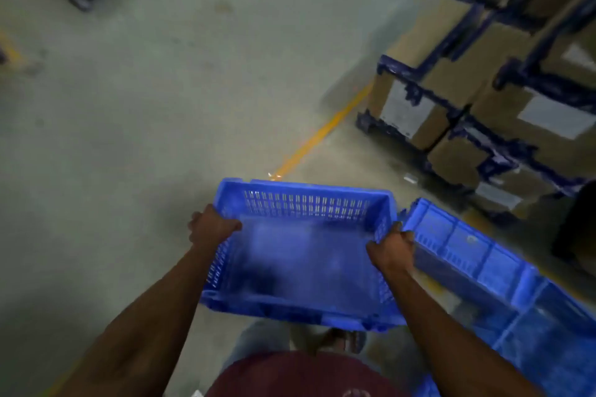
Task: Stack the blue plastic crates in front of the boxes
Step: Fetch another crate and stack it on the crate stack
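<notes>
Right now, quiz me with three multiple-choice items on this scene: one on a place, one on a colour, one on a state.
1. Where are the boxes?
A. right of the held crate
B. inside the crate
C. under the hands

2. What colour is the floor line?
A. white
B. orange-yellow
C. green

3. How is the crate held?
A. one hand
B. both hands
C. unheld

Answers:
1 A, they stand stacked at upper right.
2 B, it runs orange-yellow toward the boxes.
3 B, the left hand and right hand grip opposite rims.
</notes>
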Motion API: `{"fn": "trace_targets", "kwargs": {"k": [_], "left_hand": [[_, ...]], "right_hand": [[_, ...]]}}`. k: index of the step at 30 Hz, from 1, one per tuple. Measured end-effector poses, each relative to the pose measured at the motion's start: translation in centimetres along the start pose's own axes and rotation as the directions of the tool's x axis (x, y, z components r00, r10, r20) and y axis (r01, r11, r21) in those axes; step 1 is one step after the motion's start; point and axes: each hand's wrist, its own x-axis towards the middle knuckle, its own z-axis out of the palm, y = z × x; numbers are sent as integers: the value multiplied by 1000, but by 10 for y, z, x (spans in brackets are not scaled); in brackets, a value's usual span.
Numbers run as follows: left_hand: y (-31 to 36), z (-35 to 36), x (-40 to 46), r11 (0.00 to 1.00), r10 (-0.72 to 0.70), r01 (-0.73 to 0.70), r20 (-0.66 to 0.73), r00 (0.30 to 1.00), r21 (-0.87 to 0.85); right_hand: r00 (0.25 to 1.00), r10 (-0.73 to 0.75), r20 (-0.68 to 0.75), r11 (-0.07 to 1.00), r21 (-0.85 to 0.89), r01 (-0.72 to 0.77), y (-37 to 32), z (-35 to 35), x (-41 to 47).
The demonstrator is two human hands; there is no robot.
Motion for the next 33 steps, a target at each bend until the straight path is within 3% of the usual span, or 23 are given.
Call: {"fn": "trace_targets", "kwargs": {"k": [4, 8, 16, 33], "left_hand": [[-57, -56, -6, 977, -151, 138, -72, 986, -164], [-94, -112, -14, 930, -181, 132, -115, 977, -342], [-172, -216, 33, 849, -321, 196, -184, 929, -491], [-270, -369, 207, 652, -606, 292, -249, 756, -700]], "right_hand": [[973, -226, 34, 969, -97, 229, -90, -6, -10], [912, -407, 49, 895, -177, 409, -180, 4, -22], [789, -615, 4, 784, -110, 611, -360, 42, -51], [571, -795, 206, 558, -121, 821, -697, 183, -39]]}}
